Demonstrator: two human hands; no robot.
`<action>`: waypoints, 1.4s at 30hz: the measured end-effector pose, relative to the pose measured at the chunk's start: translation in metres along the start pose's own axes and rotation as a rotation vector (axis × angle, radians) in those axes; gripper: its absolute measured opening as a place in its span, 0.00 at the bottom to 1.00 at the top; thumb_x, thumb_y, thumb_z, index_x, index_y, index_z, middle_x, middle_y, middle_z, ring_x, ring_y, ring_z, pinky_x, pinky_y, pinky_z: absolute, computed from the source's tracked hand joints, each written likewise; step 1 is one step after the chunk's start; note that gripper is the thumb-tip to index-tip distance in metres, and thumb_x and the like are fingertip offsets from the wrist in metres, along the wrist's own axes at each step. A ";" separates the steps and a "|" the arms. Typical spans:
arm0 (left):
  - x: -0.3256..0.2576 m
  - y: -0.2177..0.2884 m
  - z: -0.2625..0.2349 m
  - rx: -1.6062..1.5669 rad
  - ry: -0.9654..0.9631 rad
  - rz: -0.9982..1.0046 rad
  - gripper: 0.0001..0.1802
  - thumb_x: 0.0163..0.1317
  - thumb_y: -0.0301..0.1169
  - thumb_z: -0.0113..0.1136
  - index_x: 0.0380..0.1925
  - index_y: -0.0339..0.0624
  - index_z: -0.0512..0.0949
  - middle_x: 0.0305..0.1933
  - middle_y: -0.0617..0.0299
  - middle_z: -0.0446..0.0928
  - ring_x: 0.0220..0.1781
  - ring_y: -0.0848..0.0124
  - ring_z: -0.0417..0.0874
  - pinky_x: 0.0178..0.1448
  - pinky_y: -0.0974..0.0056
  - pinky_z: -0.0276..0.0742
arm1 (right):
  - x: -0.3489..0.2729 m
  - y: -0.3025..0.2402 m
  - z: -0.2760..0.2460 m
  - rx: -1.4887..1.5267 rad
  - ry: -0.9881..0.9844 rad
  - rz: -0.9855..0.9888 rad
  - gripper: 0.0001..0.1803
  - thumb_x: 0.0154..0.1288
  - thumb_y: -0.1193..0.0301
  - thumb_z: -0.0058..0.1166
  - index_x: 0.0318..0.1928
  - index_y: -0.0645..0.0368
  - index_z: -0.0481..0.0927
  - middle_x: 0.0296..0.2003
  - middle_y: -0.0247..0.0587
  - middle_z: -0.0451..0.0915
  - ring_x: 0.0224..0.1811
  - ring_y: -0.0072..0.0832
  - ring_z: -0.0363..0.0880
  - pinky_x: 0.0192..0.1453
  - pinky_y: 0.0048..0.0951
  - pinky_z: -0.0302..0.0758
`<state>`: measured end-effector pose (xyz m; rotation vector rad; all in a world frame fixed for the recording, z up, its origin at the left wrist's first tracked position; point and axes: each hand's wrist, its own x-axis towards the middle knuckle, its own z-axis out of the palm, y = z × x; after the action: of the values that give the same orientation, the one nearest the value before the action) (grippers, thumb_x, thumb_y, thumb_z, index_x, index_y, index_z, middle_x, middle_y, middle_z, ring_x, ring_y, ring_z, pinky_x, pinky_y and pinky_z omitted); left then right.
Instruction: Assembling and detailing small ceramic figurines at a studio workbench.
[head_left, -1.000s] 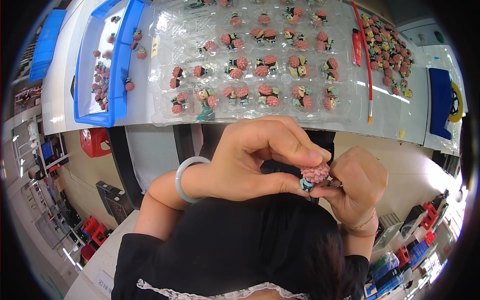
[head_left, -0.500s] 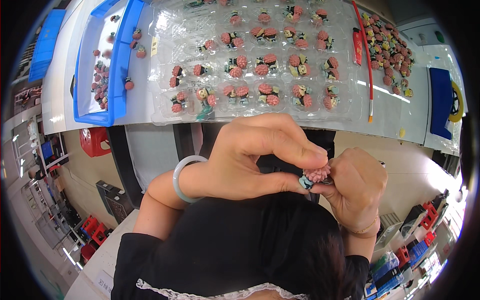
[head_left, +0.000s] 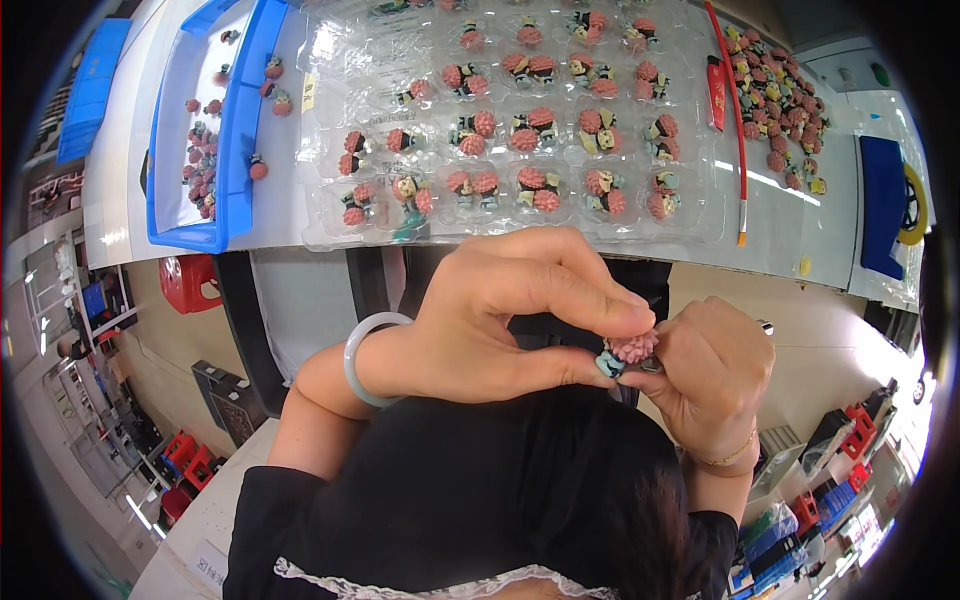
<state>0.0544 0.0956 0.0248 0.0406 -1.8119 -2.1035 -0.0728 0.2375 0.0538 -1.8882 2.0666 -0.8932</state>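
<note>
Below table edge (head_left: 560, 262) | both hands (head_left: 500, 320) pinch pink flower charm (head_left: 633, 348)

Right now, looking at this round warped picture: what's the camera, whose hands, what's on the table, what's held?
It is one wide fisheye camera worn on a person's head, looking down, so straight edges bend. No machine: both bare hands are the wearer's. The left hand, with a pale green bangle on its wrist, and the right hand together pinch a small pink flower-shaped piece. On the white table lie a clear plastic compartment tray of similar pink pieces, a blue plastic bin and a loose pile of pieces.
</note>
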 end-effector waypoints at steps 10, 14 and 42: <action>-0.002 0.004 0.000 0.076 0.001 -0.028 0.18 0.34 0.16 0.66 0.32 0.34 0.78 0.34 0.52 0.75 0.35 0.68 0.76 0.40 0.69 0.73 | -0.001 0.001 0.002 -0.036 -0.032 -0.020 0.16 0.39 0.64 0.59 0.16 0.55 0.63 0.13 0.33 0.55 0.13 0.27 0.58 0.15 0.27 0.54; 0.000 0.003 0.001 0.085 0.004 -0.039 0.17 0.35 0.16 0.66 0.31 0.34 0.78 0.34 0.52 0.75 0.35 0.68 0.77 0.41 0.68 0.73 | -0.001 0.002 0.003 -0.039 -0.021 0.003 0.16 0.37 0.64 0.59 0.16 0.55 0.63 0.13 0.33 0.55 0.13 0.27 0.58 0.15 0.27 0.54; 0.001 -0.015 0.020 -0.189 0.296 -0.264 0.25 0.37 0.23 0.66 0.38 0.38 0.66 0.39 0.55 0.67 0.34 0.73 0.73 0.37 0.73 0.75 | -0.178 0.284 -0.244 -0.178 0.803 1.211 0.15 0.54 0.61 0.51 0.39 0.55 0.78 0.23 0.29 0.72 0.19 0.15 0.64 0.19 0.19 0.61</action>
<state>0.0445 0.1163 0.0138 0.5398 -1.4952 -2.2922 -0.4099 0.4795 0.0473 0.0457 3.0699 -1.1364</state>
